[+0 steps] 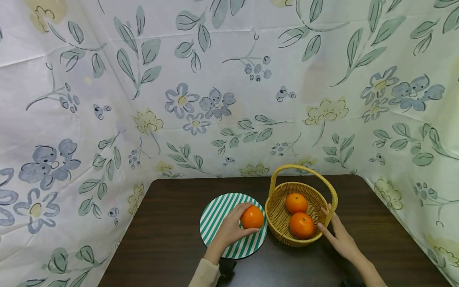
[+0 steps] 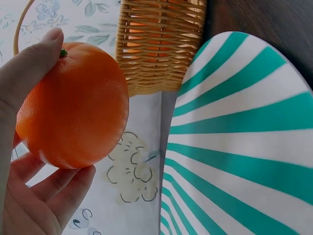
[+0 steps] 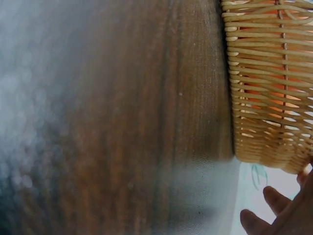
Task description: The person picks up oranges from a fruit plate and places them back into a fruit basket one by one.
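My left hand (image 1: 231, 228) grips an orange (image 1: 252, 217) with thumb and fingers, over the right part of a flat round mat (image 1: 218, 215) striped green and white. In the left wrist view, the orange (image 2: 78, 107) shows a green stem spot beside the thumb. A yellow wicker basket (image 1: 277, 233) with a tall arched handle stands right of the mat, holding two more oranges, one (image 1: 296, 203) behind the other (image 1: 301, 225). My right hand (image 1: 340, 237) touches the basket's right rim near the handle's foot, its fingers spread and mostly straight. The right wrist view shows the basket's woven side (image 3: 269, 88) above the fingertips.
A dark brown wooden table (image 1: 161, 231) bears everything. White cloth (image 1: 215, 79) with printed leaves and flowers hangs behind the table and along both sides. A small black object (image 1: 227, 266) sits by the left wrist, next to a cream sleeve (image 1: 205, 274).
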A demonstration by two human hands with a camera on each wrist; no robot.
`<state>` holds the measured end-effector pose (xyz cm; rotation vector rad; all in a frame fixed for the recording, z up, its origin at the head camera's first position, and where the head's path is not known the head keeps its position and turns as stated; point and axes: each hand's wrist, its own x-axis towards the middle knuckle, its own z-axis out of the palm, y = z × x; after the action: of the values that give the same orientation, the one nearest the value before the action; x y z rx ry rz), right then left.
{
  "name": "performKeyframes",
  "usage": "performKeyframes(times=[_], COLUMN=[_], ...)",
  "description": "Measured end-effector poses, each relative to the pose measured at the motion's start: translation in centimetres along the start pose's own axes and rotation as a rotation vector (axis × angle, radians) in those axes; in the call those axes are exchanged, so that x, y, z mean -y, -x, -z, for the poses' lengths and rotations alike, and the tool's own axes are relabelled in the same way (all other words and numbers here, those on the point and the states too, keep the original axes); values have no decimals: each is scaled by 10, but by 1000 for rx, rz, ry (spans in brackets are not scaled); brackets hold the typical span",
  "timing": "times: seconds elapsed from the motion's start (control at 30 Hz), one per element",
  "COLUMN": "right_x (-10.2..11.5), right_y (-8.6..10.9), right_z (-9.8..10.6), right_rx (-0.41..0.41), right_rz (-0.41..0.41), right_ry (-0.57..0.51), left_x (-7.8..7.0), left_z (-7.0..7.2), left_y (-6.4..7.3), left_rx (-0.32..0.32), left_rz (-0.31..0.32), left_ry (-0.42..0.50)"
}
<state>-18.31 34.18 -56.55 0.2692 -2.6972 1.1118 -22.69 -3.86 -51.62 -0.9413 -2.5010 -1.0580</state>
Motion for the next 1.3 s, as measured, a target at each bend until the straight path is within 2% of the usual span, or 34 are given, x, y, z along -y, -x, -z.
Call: performKeyframes(times=[0.33,0.67,1.0,1.3], right_x=[0,1,0,0], right_y=[1,1,1,0], right_z=[0,1,1,2], right_rx=[1,7,6,8], right_rz=[-5,-8,-9,-9], right_ry=[17,46,52,50], left_x=[-7,-13,-21,-25], left_z=[-3,-5,-5,-8], left_y=[-6,-12,-19,-25], left_rx=[18,42,27,32], left_rz=[-41,-1,-25,-39], left_ry=[-9,9,-12,8])
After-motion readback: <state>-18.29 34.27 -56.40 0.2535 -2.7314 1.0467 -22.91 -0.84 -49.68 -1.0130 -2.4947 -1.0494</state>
